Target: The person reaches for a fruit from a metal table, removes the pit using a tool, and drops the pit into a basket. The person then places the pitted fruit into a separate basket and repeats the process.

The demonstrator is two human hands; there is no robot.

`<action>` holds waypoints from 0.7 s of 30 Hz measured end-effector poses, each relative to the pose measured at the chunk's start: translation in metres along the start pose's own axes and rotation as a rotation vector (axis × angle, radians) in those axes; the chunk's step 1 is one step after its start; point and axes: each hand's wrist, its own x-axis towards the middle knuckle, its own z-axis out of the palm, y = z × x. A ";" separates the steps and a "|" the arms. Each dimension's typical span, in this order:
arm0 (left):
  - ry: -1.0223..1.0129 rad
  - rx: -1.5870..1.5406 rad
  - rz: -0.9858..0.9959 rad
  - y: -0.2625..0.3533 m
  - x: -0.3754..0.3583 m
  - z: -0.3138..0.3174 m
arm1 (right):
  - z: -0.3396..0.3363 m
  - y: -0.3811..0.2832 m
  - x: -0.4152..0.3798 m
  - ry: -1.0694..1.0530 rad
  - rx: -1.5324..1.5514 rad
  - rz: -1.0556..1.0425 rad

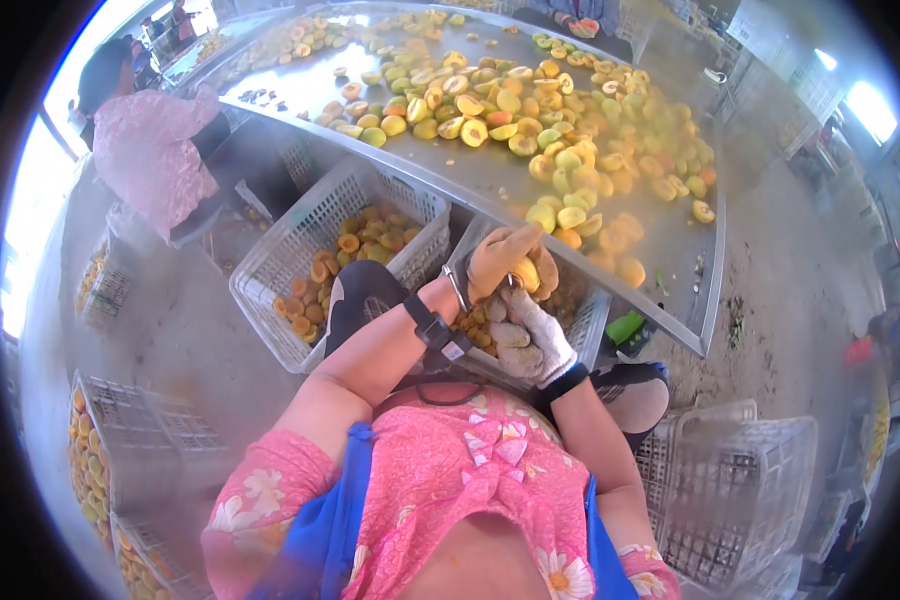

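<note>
My left hand point(505, 258), in a tan-orange glove, is closed around a yellow peach point(526, 275). Just below it, my right hand point(530, 338), in a whitish stained knit glove, has its fingers curled against the fruit. A small metal tool point(511, 283) shows between the hands at the peach's edge; most of it is hidden by the right fingers. Both hands are above a crate point(592, 325) between my knees, which holds small orange fruit pieces. Beyond the hands, many halved yellow peaches point(570, 160) lie heaped on a metal table point(420, 160).
Left of my knees, a white plastic crate point(260, 285) contains peach halves. Stacked crates stand at lower left point(150, 430) and lower right point(730, 490). The table's metal edge point(610, 285) runs close past my hands. A person in pink point(155, 150) sits at upper left; a green object point(625, 327) lies below the table edge.
</note>
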 end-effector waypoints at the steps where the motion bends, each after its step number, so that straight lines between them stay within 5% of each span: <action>1: -0.054 -0.174 -0.043 0.001 -0.001 -0.002 | 0.001 0.003 -0.001 -0.017 0.045 -0.009; 4: 0.292 -0.315 -0.043 0.001 -0.003 0.004 | -0.008 0.002 0.002 -0.107 0.087 0.013; 10: 0.543 -0.304 0.307 0.033 -0.010 -0.070 | -0.026 0.003 -0.006 -0.270 0.246 0.027; 12: 0.887 0.179 0.309 0.044 -0.012 -0.111 | -0.028 0.000 -0.005 -0.207 0.292 -0.028; 15: 0.852 1.125 0.396 0.048 -0.011 -0.148 | -0.031 -0.003 -0.002 -0.146 0.261 -0.070; 21: 0.110 1.337 0.217 0.009 0.051 -0.102 | -0.033 -0.001 0.006 -0.040 0.177 -0.041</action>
